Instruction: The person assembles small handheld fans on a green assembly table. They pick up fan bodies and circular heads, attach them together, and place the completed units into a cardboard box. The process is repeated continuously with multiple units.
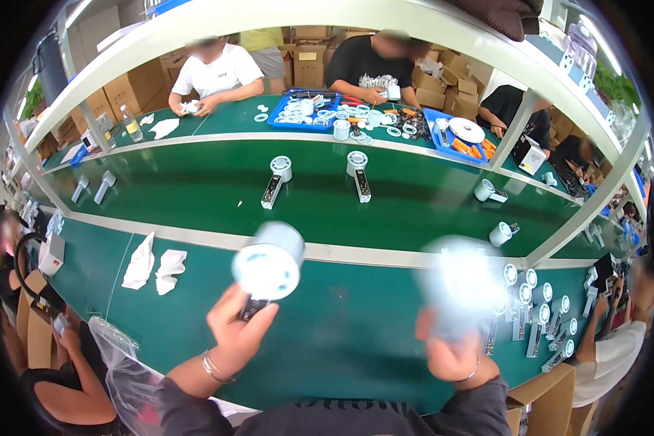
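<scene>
In my left hand [234, 328] is a white, round-headed handheld unit [270, 251], like a small fan body, raised above the green table. My thumb and fingers close around its short handle, where dark electronics show. My right hand [452, 354] grips a second white round-headed unit [461, 283], badly smeared by motion; its handle is hidden. Both round heads point upward, apart from each other. Right of my right hand, several similar units [543, 314] with exposed circuit boards lie in a group on the table.
Beyond a pale rail, a green conveyor belt [211, 182] carries more units [356, 166]. White tissues [139, 261] lie at left on my table [327, 327]. Blue trays [275, 116] of parts stand across the belt, where co-workers sit. A cardboard box [548, 400] is at lower right.
</scene>
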The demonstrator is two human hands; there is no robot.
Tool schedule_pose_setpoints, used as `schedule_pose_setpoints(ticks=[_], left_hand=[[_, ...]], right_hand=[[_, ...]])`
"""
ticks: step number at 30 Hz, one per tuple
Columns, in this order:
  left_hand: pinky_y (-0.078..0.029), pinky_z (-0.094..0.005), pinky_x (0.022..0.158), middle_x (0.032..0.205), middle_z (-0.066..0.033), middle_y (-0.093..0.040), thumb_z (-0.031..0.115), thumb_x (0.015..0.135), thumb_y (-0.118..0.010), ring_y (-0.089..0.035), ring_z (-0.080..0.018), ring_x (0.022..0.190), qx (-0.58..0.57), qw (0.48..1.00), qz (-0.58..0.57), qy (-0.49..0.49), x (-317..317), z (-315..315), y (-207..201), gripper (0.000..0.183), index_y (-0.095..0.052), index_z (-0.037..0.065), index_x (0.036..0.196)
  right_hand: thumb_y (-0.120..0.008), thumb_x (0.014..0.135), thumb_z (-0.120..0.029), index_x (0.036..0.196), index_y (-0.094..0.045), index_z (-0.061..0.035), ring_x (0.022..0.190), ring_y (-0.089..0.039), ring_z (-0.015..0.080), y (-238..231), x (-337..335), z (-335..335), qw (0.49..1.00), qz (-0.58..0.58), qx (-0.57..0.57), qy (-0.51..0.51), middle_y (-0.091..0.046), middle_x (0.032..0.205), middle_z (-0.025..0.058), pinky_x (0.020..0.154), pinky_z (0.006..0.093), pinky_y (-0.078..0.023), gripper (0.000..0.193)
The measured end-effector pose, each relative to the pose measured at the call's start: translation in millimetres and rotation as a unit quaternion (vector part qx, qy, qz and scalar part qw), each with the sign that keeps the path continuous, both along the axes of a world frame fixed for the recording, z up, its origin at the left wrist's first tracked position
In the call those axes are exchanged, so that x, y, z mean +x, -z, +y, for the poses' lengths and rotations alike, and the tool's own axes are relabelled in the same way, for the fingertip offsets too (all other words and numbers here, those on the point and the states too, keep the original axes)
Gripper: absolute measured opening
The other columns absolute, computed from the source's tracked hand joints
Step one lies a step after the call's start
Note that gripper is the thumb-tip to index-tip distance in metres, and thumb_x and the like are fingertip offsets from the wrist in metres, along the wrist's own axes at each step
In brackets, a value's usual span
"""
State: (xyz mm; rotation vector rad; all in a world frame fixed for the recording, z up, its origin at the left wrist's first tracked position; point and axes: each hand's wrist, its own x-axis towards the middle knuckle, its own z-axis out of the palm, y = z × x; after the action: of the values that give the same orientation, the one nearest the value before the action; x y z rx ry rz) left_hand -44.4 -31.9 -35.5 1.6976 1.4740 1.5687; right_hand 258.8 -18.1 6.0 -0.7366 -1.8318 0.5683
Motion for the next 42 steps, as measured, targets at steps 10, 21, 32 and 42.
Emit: schedule_pose_setpoints(ticks=[10,21,32,42], left_hand=[[-0.044,-0.031,0.059,0.086,-0.011,-0.052,0.025,0.084,-0.056,-0.052,-0.0217,0.069,0.423,0.897,0.019,-0.126,45.7,44.6,-16.6,0.033,-0.048,0.001,0.105],[-0.041,-0.0244,0.05,0.093,-0.0176,-0.055,0.017,0.08,-0.059,-0.05,-0.017,0.063,0.402,0.899,-0.137,-0.109,60.1,50.8,-31.2,0.031,-0.051,-0.002,0.104],[-0.045,-0.0256,0.063,0.08,-0.0074,-0.062,0.007,0.071,-0.07,-0.054,-0.0112,0.067,-0.134,0.984,0.037,0.114,15.2,46.5,28.7,0.046,-0.059,0.005,0.116],[-0.048,-0.0305,0.064,0.08,-0.013,-0.061,0.009,0.074,-0.067,-0.058,-0.0194,0.068,0.027,0.997,0.062,0.036,19.8,29.2,5.8,0.032,-0.063,-0.002,0.104]], right_hand=[[-0.052,0.088,-0.036,0.113,-0.043,0.0056,0.061,-0.055,0.0244,-16.1,-54.2,26.6,0.894,0.401,0.197,-0.026,-0.057,0.078,0.0186,0.049,0.0325,-0.044,0.05],[-0.047,0.089,-0.036,0.126,-0.028,0.0012,0.054,-0.051,0.0207,-16.1,-50.6,31.0,0.859,0.369,0.345,0.084,-0.051,0.08,0.0138,0.047,0.0317,-0.046,0.056],[-0.061,0.084,-0.01,0.112,-0.046,0.0028,0.069,-0.053,0.011,20.4,1.3,24.3,0.976,-0.04,-0.213,0.029,-0.057,0.08,0.0079,0.062,0.0267,-0.045,0.035],[-0.066,0.078,-0.022,0.105,-0.054,-0.0002,0.076,-0.06,0.0262,27.0,32.3,-9.3,0.993,-0.101,-0.033,0.043,-0.061,0.089,0.0127,0.065,0.0307,-0.048,0.037]])
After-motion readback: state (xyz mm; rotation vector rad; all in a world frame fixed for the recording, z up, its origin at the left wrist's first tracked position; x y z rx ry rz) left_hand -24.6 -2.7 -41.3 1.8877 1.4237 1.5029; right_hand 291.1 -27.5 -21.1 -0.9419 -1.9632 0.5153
